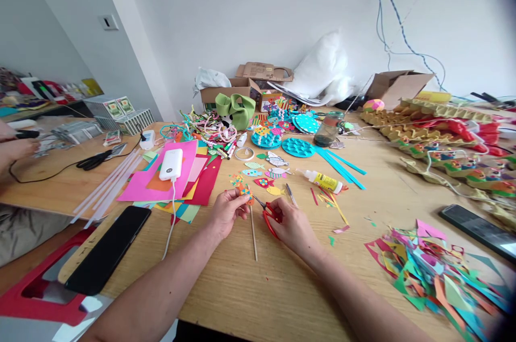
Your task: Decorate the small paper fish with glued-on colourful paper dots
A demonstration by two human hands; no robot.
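My left hand pinches a small orange paper cutout with coloured patches. In my right hand are red-handled scissors, their tips close to the cutout's right edge. A thin wooden stick lies below the cutout; I cannot tell whether the two are joined. Just beyond my hands lie several paper fish, among them a yellow one and a red one. A pen rests beside my right hand, and a glue bottle lies on its side farther right.
Coloured paper sheets and a white power bank are at left, near a black phone. Paper scraps are heaped at right, below egg cartons. A glass jar stands behind. Another person's hand shows at far left.
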